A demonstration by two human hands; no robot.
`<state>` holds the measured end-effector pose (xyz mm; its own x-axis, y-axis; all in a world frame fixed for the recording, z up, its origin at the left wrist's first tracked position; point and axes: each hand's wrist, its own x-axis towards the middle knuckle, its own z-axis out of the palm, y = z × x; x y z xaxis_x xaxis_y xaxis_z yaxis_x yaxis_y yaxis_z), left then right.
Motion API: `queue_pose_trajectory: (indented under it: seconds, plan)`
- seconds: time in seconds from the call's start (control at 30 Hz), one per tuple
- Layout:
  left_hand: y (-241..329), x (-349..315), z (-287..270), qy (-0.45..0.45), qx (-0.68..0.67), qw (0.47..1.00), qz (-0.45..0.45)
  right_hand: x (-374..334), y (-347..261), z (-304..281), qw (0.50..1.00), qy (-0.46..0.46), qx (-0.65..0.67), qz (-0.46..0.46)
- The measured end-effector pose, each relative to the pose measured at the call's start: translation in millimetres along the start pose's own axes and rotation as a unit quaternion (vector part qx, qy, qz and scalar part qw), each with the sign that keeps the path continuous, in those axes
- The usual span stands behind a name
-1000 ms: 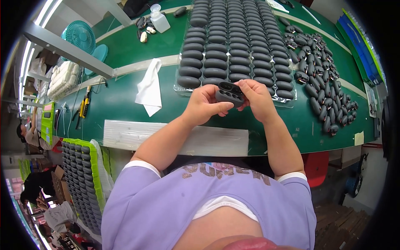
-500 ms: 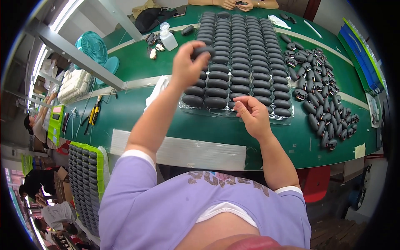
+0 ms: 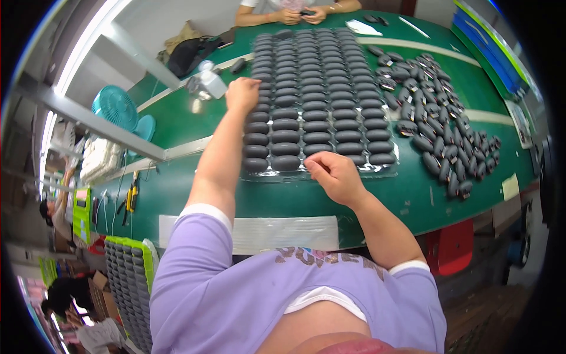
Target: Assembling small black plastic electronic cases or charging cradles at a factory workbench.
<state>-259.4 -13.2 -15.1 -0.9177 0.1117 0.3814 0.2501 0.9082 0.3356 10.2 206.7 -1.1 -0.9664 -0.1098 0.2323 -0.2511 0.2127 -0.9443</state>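
Note:
Rows of dark grey oval casings [image 3: 286,148] fill a clear plastic tray [image 3: 377,174] on the table. At the tray's left edge, my left hand [image 3: 240,95] has its fingers curled over the outermost column; whatever lies under the fingertips is hidden. My right hand [image 3: 339,179] is at the tray's front edge, thumb and forefinger brought together beside a casing in the nearest row. I cannot make out whether a small thing is between them.
A loose heap of similar casings [image 3: 436,121] lies right of the tray. Left of it are a white bottle [image 3: 212,84], yellow-handled pliers [image 3: 131,197] and a teal fan [image 3: 115,106]. Another person's hands [image 3: 300,15] hold a dark piece across the green table [image 3: 407,203].
My left hand, which held a dark oval casing above the tray, has moved left and down to the left column. The view has shifted; my right hand stays by the front edge.

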Motion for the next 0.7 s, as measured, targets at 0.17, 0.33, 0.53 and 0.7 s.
queue_pose_trajectory:
  seconds: [0.17,0.33,0.53,0.7]
  plan:
    - [-1,-5,-34,0.103,-0.043,0.993,0.048,15,3,3,0.999,0.006,0.0,-0.039]
    - [96,-121,-76,0.011,-0.37,0.918,0.143,31,12,-63,0.951,0.235,-0.157,-0.123]
    - [143,-228,-70,-0.118,-0.478,0.854,0.169,24,36,-157,0.807,0.137,-0.567,0.085]
    - [140,-238,-53,-0.154,-0.445,0.864,0.179,14,25,-148,0.777,0.053,-0.606,0.161]
